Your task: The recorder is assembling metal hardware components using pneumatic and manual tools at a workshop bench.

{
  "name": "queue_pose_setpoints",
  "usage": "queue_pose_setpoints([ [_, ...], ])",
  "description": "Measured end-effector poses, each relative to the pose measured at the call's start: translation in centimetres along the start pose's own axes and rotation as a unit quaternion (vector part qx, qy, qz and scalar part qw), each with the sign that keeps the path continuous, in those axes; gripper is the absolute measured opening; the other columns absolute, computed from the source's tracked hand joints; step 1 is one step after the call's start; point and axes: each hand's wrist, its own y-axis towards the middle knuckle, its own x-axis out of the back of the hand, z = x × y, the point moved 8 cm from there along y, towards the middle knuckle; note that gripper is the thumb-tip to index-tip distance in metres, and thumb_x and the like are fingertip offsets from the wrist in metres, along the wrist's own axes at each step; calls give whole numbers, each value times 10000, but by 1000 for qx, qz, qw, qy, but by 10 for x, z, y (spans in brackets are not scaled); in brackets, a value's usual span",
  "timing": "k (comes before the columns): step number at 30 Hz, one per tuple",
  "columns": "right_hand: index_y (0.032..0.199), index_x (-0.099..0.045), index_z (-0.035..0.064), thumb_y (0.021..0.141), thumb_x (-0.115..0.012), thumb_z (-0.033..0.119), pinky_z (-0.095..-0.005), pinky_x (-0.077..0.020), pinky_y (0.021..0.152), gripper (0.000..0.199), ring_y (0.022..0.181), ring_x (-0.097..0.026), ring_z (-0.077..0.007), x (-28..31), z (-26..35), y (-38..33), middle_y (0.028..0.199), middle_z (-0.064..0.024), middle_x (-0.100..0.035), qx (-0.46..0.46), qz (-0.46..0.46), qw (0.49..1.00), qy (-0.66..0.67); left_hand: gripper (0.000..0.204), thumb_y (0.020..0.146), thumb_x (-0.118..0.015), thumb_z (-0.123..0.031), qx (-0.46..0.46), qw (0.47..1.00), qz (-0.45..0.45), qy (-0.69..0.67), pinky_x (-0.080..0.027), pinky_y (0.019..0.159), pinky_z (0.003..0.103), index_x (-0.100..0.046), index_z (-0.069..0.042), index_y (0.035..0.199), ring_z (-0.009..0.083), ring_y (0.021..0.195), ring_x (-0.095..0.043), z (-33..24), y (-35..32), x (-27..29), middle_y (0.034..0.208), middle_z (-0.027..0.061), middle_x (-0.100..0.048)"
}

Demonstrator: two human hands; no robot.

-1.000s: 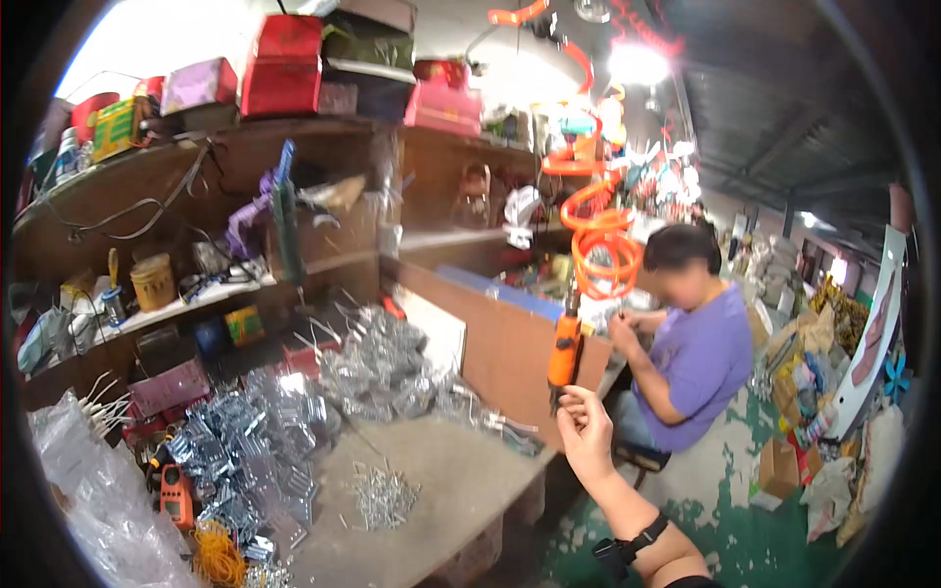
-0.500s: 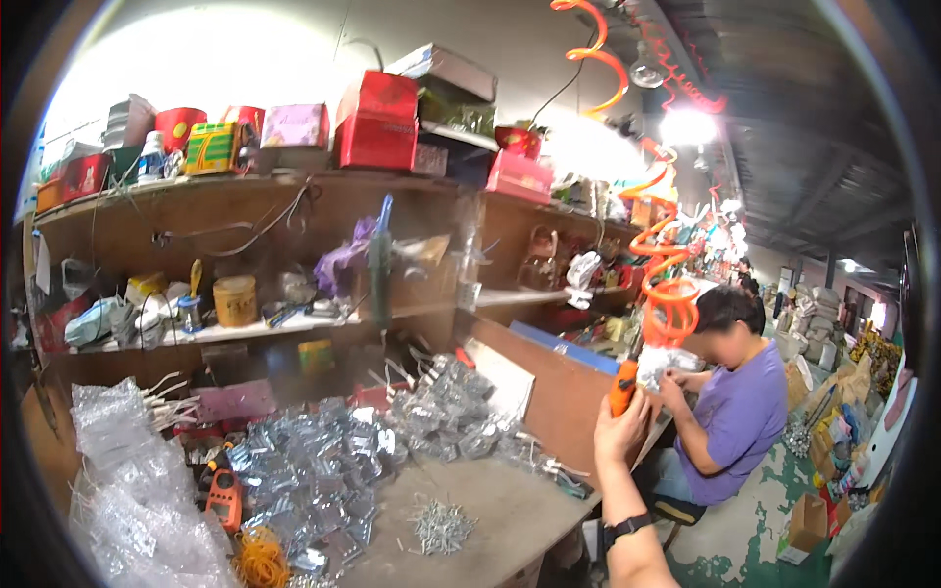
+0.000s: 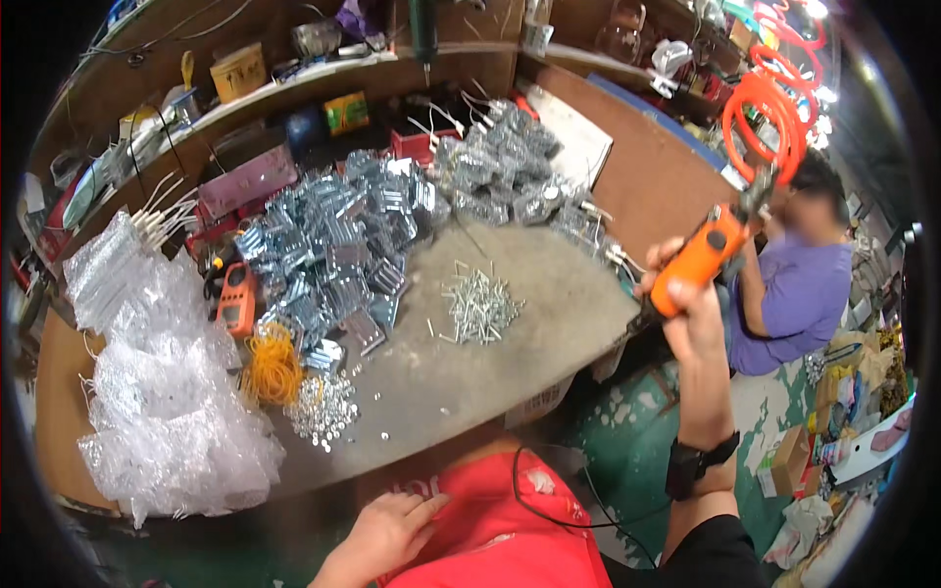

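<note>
A worker's right hand (image 3: 694,312) is gripping an orange power screwdriver (image 3: 698,258), fingers wrapped tight round its body, holding it raised off the right edge of the surface (image 3: 549,333) and close in front of a seated person in a purple shirt (image 3: 794,294). The left hand (image 3: 384,534) is resting loosely open and empty on the worker's red garment (image 3: 500,529).

The tool, hanging from an orange coiled hose (image 3: 774,108), is likely the main hazard: the springy hose could be tugging it back, and a slip of the grip could be sending it swinging toward the seated person.

Counted, largest first: one sprawling heap of folded metal brackets (image 3: 343,245), too many to number; one mound of clear plastic bags (image 3: 167,412); one bundle of yellow rubber bands (image 3: 270,367); one second orange tool (image 3: 235,299) lying beside the heap; one loose pile of screws (image 3: 477,306); one scatter of small washers (image 3: 321,410) sitting near the front edge, where a sleeve could be sweeping them off.
</note>
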Motion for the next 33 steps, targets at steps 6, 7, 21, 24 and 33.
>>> queue_pose_setpoints([
  [6, 1020, -569, 58, 721, -700, 11, -281, -480, 797, 330, 871, -583, -113, 91, -52, -121, 929, -15, -611, -71, -124, 957, -252, 299, 663, -651, 34, -109, 979, -161, -63, -486, 583, 329, -667, -56, 948, 252, 668, -631, -54, 48, 58, 771, 86, -657],
  [7, 1031, -575, 43, 702, -712, 16, -278, -484, 802, 358, 869, -597, -117, 128, -78, -144, 928, -23, -625, -148, -171, 963, -147, 325, 665, -643, 27, -132, 975, -170, -56, -488, 583, 329, -661, -74, 974, 238, 673, -632, -67, 59, 70, 812, 70, -661],
  [21, 1034, -616, 19, 671, -689, 101, -272, -471, 790, 379, 845, -617, -111, 169, -142, -233, 884, -42, -657, -252, -104, 919, -285, 569, 872, -610, -359, -99, 952, -168, -236, -409, 954, 349, -490, 30, 1269, 231, 1153, -511, -122, 327, 140, 1238, 175, -544],
  [24, 1049, -612, 25, 669, -698, 119, -273, -472, 798, 402, 848, -624, -120, 175, -155, -242, 897, -40, -667, -279, -101, 919, -260, 730, 888, -523, -517, -137, 924, 40, -356, -278, 1070, 377, -395, 37, 1346, 235, 1271, -407, -149, 367, 86, 1336, 178, -470],
  [33, 1132, -583, 42, 646, -723, 154, -313, -476, 802, 518, 884, -632, -197, 164, -163, -240, 937, -124, -653, -343, -12, 886, -312, 606, 860, -648, -310, -166, 871, 43, -461, -413, 962, 351, -396, 12, 1308, 210, 1118, -545, -196, 420, 58, 1268, 141, -514],
])
